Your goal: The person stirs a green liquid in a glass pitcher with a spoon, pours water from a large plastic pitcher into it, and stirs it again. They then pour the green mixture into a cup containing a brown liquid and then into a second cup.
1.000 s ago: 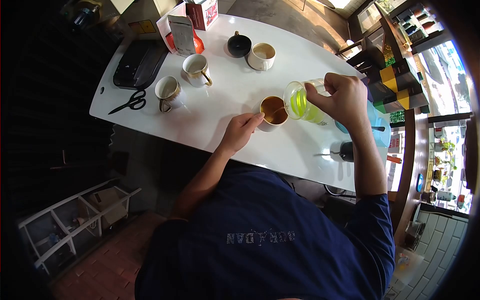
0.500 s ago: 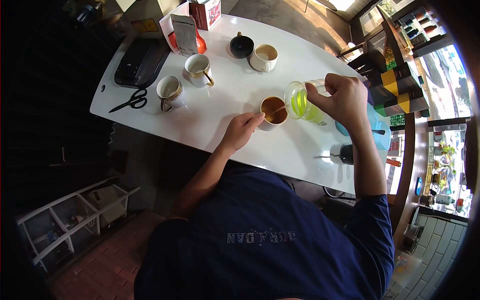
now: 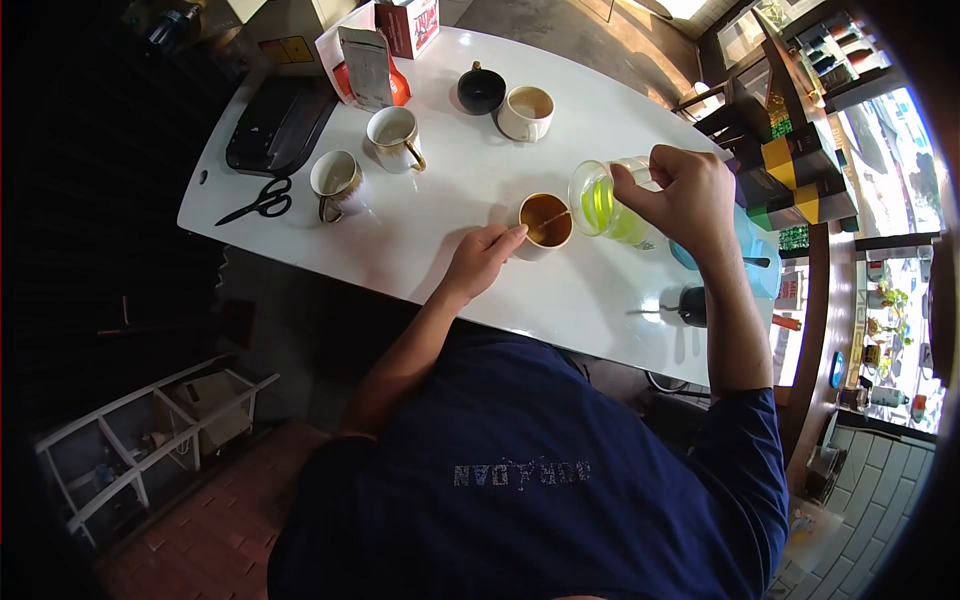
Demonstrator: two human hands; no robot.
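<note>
My left hand (image 3: 478, 262) closes its thumb and fingers on the near-left side of a light-coloured cup (image 3: 541, 252), apparently at its handle, which is hidden. Brownish liquid lies inside this cup, which stands upright on the white table. Gripped in my right hand (image 3: 690, 190) is a clear glass pitcher (image 3: 588, 225) with yellow-green colour showing in it. The pitcher is tilted left, its lip by the cup's rim, and a thin stream runs from it into the cup. My right fingers wrap its upper side; its handle cannot be made out.
Two white mugs with gold handles (image 3: 338, 182) (image 3: 394, 138), black scissors (image 3: 265, 200) and a black flat device (image 3: 278, 125) are at left. Farther back stand a black cup (image 3: 481, 92), a cream cup (image 3: 526, 113) and a pouch (image 3: 368, 70). A dark small pot (image 3: 692, 307) stands near right.
The stream keeps running from the tilted pitcher into the cup. Both hands hold their places, and the whole view has shifted very slightly.
</note>
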